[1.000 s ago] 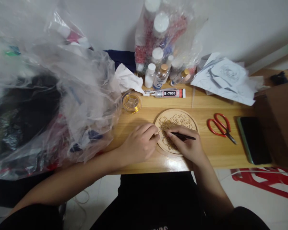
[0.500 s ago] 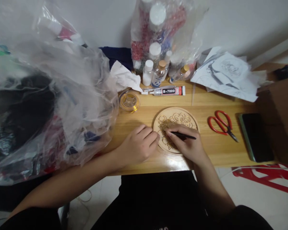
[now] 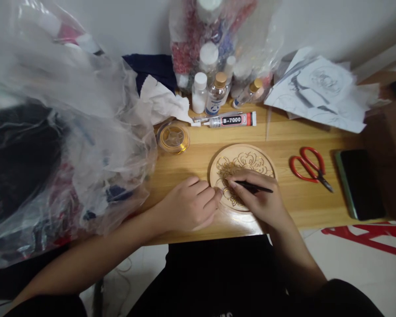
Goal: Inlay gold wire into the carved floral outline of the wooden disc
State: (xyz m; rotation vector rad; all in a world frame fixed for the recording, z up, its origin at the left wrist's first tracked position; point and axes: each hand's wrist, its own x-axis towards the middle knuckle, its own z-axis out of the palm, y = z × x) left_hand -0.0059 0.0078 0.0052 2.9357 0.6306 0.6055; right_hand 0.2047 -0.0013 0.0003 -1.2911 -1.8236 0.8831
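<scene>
A round wooden disc [image 3: 251, 160] with a carved flower pattern, partly lined in gold, lies on the wooden table [image 3: 284, 202]. My right hand [image 3: 262, 200] rests on the disc's near half and grips a thin black tool [image 3: 254, 188] whose tip points left onto the pattern. My left hand [image 3: 189, 204] lies curled on the table at the disc's left edge, its fingertips touching the rim; I cannot tell whether it pinches anything.
A B-7000 glue tube [image 3: 229, 119], a spool of gold wire [image 3: 173, 137], small bottles [image 3: 214, 92], red scissors [image 3: 308, 165], a black phone [image 3: 361, 182] and sketch papers [image 3: 320, 90] lie around. Big plastic bags [image 3: 59, 145] fill the left side.
Only the camera view has shifted slightly; both hands stay at the disc, the left one a little lower along its left rim.
</scene>
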